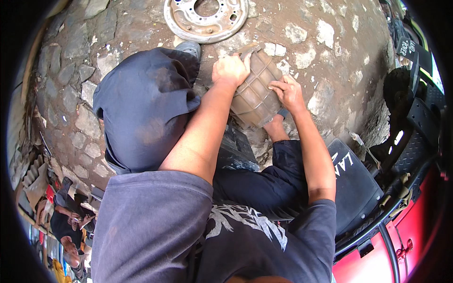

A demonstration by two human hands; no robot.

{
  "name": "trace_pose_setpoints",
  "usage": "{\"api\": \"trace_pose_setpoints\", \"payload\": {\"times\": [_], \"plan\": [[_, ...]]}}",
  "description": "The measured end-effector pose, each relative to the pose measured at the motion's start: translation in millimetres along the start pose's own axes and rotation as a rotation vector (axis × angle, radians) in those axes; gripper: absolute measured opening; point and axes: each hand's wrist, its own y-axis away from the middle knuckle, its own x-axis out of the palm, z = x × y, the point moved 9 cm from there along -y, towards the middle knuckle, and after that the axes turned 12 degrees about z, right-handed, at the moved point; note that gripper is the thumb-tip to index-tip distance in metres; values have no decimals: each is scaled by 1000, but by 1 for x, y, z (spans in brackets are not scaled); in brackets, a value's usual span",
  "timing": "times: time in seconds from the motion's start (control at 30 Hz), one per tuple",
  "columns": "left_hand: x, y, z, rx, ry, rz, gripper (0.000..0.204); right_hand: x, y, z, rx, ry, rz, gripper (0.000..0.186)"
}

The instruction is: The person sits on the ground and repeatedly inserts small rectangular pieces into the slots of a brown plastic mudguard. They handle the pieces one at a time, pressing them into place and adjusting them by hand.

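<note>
A brown, dusty metal part with a grid of raised ribs (257, 92) stands tilted between my legs, close to the ground. My left hand (230, 70) is closed over its upper left edge, fingers curled. At its right side my right hand (288, 92) is closed too, thumb and fingers pinched at the edge. Whether a small thing is also in either hand is hidden. Just below the part, my bare right ankle (275, 128) shows, and a grey shoe (188, 48) is beyond my left knee.
A round metal plate with a centre hole (206, 35) lies on the stony dirt ground ahead. On the right are a black mudflap (354, 186), a dark tubular bar (389, 247) and red vehicle bodywork (363, 264). Another person (71, 219) is at the far left, among clutter.
</note>
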Motion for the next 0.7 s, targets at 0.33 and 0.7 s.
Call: {"api": "trace_pose_setpoints", "payload": {"times": [0.33, 0.7], "plan": [[-3, 1, -2, -22, 10, 67, 69, 3, -24, 11, 29, -85, -67, 15], [-2, 1, -3, -33, -7, 90, 71, 5, -23, 6, 68, -32, -144, 15]]}}
